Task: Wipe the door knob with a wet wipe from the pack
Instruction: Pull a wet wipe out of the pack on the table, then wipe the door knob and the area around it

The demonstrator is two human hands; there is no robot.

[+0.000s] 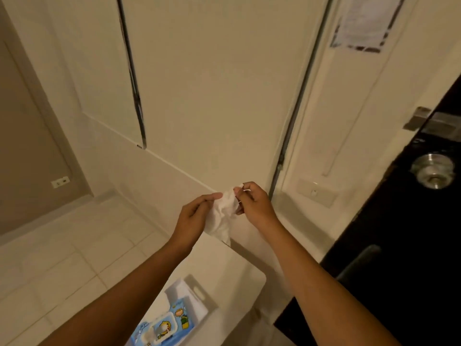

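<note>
Looks like a home hallway: pale tiled floor (74,258), cream panelled walls (212,83), dark wooden door (399,245) with round steel knob (433,174).

I hold a white wet wipe (223,216) between my 2 hands: my left hand (193,221) pinches its left edge, my right hand (254,204) grips its top right corner. The wipe pack (162,328) lies below them, lid open, on a white surface (239,278). The metal door knob (434,171) sits well right of the wipe on the dark door (411,245).
</note>
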